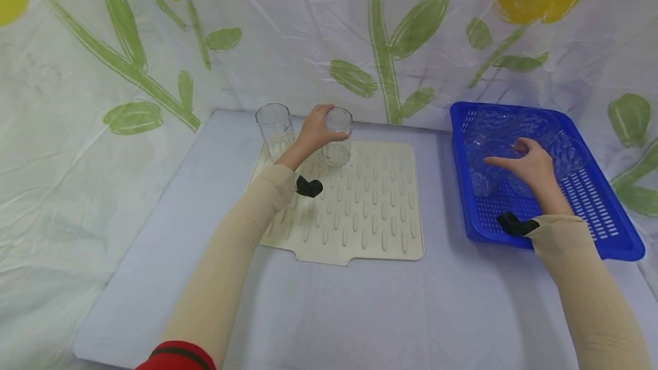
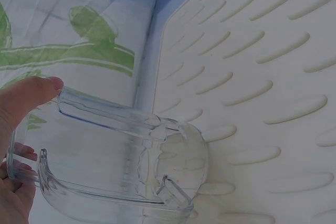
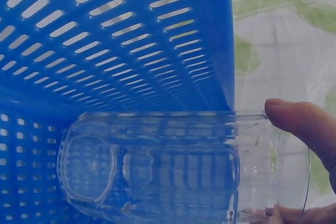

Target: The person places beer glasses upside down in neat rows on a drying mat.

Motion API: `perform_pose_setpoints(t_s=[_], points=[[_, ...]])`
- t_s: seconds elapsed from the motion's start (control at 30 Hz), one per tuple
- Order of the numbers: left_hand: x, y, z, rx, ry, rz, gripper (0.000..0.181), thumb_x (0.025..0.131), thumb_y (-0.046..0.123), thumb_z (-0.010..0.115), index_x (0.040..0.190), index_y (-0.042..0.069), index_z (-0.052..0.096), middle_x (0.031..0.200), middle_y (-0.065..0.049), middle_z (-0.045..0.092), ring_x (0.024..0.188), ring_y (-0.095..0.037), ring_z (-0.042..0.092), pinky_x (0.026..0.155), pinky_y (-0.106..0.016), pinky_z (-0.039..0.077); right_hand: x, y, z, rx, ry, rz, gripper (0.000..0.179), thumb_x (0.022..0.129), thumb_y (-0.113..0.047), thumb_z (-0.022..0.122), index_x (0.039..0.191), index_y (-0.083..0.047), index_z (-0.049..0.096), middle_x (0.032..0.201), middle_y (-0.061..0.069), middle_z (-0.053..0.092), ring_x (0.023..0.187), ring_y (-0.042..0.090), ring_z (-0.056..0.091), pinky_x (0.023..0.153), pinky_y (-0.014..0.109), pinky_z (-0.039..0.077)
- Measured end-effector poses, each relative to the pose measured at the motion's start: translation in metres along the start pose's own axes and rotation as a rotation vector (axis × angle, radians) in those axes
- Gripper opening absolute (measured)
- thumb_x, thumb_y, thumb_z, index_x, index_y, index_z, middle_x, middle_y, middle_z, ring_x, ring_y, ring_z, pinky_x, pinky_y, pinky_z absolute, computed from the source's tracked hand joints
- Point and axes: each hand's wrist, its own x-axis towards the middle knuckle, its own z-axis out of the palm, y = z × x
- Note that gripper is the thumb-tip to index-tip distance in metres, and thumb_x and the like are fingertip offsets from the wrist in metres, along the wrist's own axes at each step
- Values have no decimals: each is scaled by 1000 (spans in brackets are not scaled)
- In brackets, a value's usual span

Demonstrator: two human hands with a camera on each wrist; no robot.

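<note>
My left hand (image 1: 312, 132) grips a clear drinking glass (image 1: 336, 153) by its upper rim, thumb on one side and fingers on the other. The glass stands upright on the far part of a beige ridged drying mat (image 1: 380, 198). To its left another clear glass (image 1: 273, 124) is upright at the mat's far left corner. My right hand (image 1: 536, 169) is over the blue plastic basket (image 1: 609, 216). Its thumb and fingers hold the rim end of a clear drinking glass (image 3: 173, 166), whose base reaches down inside the basket.
Several more clear glasses (image 1: 488, 124) lie in the far part of the basket. A light cloth covers the table (image 1: 360, 313). Behind the table hangs a white curtain (image 1: 288, 44) with yellow flowers and green leaves.
</note>
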Motion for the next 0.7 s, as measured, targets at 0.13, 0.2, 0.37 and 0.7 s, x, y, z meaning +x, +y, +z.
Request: perform_pose_setpoints(t_s=[0.13,0.2,0.37,0.7], points=[[-1,0,-1,0,0,-7,78,73,29,74,134,-1,36,133,-14,36,122,-26,33,99,-31,29,-26,-36,-15,2,-48,34,109,66,-60,66,145,-16,6,144,13,22,126,36,22,82,58,36],[-1,0,0,-1,1,-8,78,73,29,74,134,-1,35,134,-14,36,122,-26,33,99,-31,29,-41,-56,-22,20,-63,44,107,68,-58,67,145,-13,9,144,13,23,127,36,21,81,58,36],[-2,0,1,-11,10,-2,77,73,29,74,133,-1,36,134,-14,36,122,-26,33,99,-31,29,-73,-94,-35,32,-66,37,106,68,-59,66,144,-9,13,141,16,27,125,38,23,86,61,28],[-2,1,0,-12,3,0,77,74,28,73,133,-2,35,133,-15,36,122,-26,33,99,-31,28,-111,-136,-53,12,-87,-8,108,70,-57,65,143,0,9,137,28,25,121,48,22,88,62,27]])
